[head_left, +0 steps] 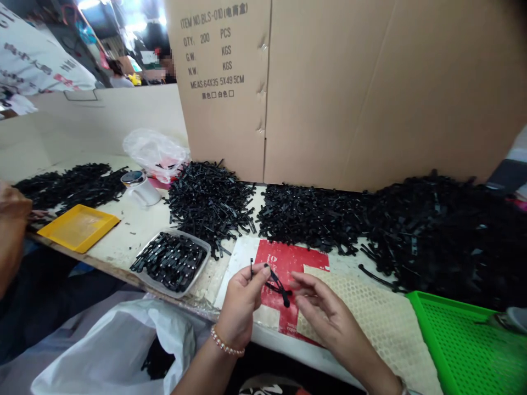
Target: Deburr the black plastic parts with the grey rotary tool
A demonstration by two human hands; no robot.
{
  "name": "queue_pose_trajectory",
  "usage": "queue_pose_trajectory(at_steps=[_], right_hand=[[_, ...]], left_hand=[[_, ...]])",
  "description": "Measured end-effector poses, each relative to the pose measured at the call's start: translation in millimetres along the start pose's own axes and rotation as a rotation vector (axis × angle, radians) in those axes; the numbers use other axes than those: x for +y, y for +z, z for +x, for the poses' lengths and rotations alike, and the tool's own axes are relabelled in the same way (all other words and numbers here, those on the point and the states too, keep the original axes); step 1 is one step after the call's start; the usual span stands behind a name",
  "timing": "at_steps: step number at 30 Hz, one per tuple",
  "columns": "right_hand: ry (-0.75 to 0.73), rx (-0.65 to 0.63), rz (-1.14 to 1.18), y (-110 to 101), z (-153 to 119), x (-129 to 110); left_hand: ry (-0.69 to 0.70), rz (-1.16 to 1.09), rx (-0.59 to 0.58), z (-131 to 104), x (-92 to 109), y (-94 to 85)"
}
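Observation:
My left hand (244,299), with a beaded bracelet at its wrist, pinches a few thin black strips with rounded ends (281,289) between thumb and fingers. They stick out to the right, crossing one another, above a red and white printed sheet (296,263). Just right of them is my right hand (325,310), fingers apart and curved towards the strips; I cannot tell whether a fingertip touches them. Behind my hands lie piles of similar black strips (310,216). Left of my left hand, a clear plastic tub (206,263) holds many black strips in rough rows.
A cream textured mat (370,312) and a green perforated tray (461,334) lie on the right. A large carton (329,93) stands behind the piles. Leftward are a white mug (144,192), a yellow tray (78,227) and another person's arm (12,236). A white bag (115,345) hangs below the table's edge.

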State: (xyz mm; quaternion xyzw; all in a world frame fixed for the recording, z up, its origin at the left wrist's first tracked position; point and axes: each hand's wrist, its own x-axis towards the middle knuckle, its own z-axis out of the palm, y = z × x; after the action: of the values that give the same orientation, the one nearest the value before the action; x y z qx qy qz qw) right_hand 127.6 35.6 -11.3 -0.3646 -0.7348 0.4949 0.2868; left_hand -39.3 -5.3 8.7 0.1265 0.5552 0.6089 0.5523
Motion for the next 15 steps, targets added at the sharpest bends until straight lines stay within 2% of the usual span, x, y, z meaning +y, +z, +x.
queue_pose_trajectory(at_steps=[6,9,11,13,15], right_hand=[[-0.004,0.077,0.008,12.1,-17.7,-4.2],[-0.013,0.018,-0.024,12.2,-30.5,0.9],[-0.057,0.047,-0.093,8.7,-40.0,4.0],[-0.098,0.119,-0.173,3.2,-47.4,5.8],[-0.124,0.132,-0.229,-2.7,-50.9,6.5]], left_hand=[[-0.102,-0.074,-0.052,-16.8,-30.1,14.6],[-0.114,-0.012,-0.11,-25.5,-47.3,11.9],[-0.06,0.084,-0.167,-30.3,-56.2,7.8],[0.042,0.249,-0.226,-35.1,-61.7,4.4],[0.151,0.434,-0.278,-39.9,-64.9,3.2]])
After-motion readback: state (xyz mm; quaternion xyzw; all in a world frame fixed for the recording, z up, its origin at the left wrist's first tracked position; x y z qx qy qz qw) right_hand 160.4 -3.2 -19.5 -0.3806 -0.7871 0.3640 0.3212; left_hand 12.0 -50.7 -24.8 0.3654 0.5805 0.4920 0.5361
